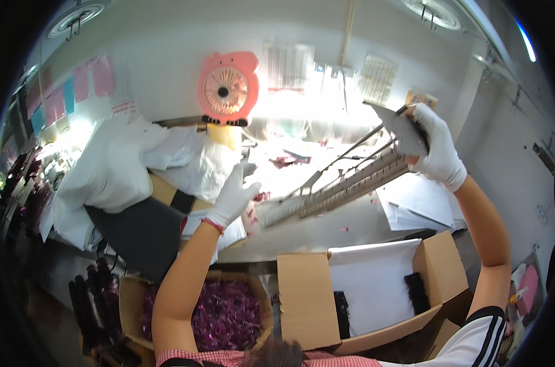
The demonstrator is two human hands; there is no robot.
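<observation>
My right hand, in a white glove with bare fingertips, grips the broad plate at one end of a long metal rack. Slotted rails and thin rods run along the rack, which slants down to the left above the worktable; its lower left end is blurred. My left hand, also gloved and with a red band at the wrist, is raised just left of that lower end. Its thumb and fingers are apart, with nothing visible between them. Small pink-purple bits lie scattered on the table under the rack.
A pink animal-shaped fan stands at the back. White foam sheets and a black sheet lie left. White papers are at right. In front are a carton of purple pieces and a white-lined cardboard box.
</observation>
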